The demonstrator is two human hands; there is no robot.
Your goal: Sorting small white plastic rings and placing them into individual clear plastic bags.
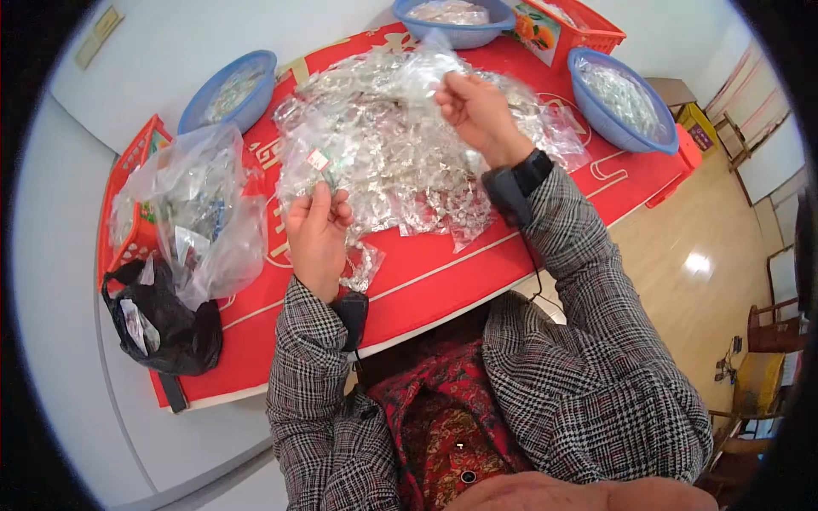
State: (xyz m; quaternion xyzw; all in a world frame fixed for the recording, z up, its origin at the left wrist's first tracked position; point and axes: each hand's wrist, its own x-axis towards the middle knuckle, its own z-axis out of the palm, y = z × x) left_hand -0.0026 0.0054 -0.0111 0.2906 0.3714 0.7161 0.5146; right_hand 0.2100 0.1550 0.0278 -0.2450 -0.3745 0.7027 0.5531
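Note:
A wide heap of small clear plastic packets [390,147] with silvery jewellery-like pieces covers the middle of the table. Over its left side, my left hand [317,239] pinches a small clear packet [329,167] between thumb and fingers. A red-and-white label [317,159] shows on or just behind that packet. Higher up, my right hand [476,112] grips a shiny clear plastic bag [429,67] above the heap's far part; its contents are unclear from glare. One loose packet of silvery pieces [364,267] lies just right of my left wrist.
A red cloth [441,268] covers the table. Blue plastic basins [265,102] [623,102] with packets flank the heap; another basin [455,33] stands behind. Red baskets [131,166] [591,35] sit left and back right. A stuffed clear bag [204,211] and black plastic bag [169,326] are at left.

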